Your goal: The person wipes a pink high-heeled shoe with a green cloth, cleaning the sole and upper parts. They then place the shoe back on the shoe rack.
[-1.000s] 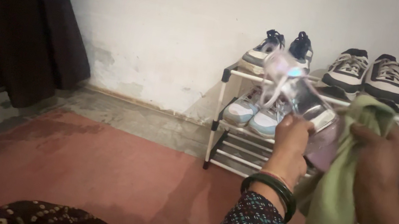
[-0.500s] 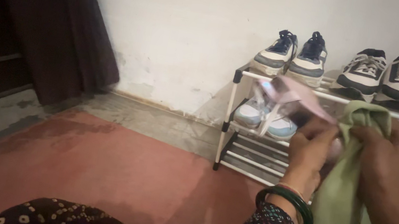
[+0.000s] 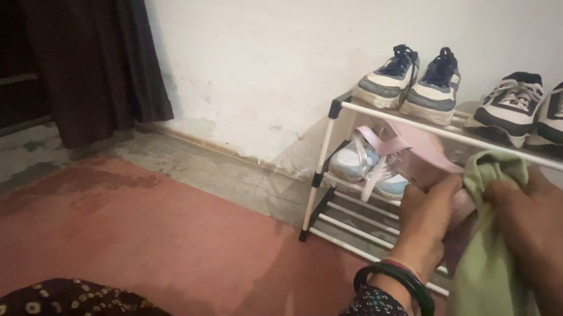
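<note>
My left hand (image 3: 425, 222) grips a pale pink shoe (image 3: 412, 153) with loose white laces, held up in front of the shoe rack. A dark green bangle sits on that wrist. My right hand (image 3: 533, 223) presses a light green cloth (image 3: 489, 307) against the shoe; the cloth hangs down below both hands. Much of the shoe is hidden behind my hands and the cloth.
A white metal shoe rack (image 3: 482, 142) stands against the white wall. Blue-and-white sneakers (image 3: 412, 85) and black-and-white sneakers (image 3: 545, 111) sit on its top shelf, light blue sneakers (image 3: 356, 164) below. A dark curtain (image 3: 84, 18) hangs at left. The floor (image 3: 132, 232) is reddish.
The view has shifted left and closer, so the rack sits further right. The pink shoe has turned in my left hand, and the cloth has moved over it.
</note>
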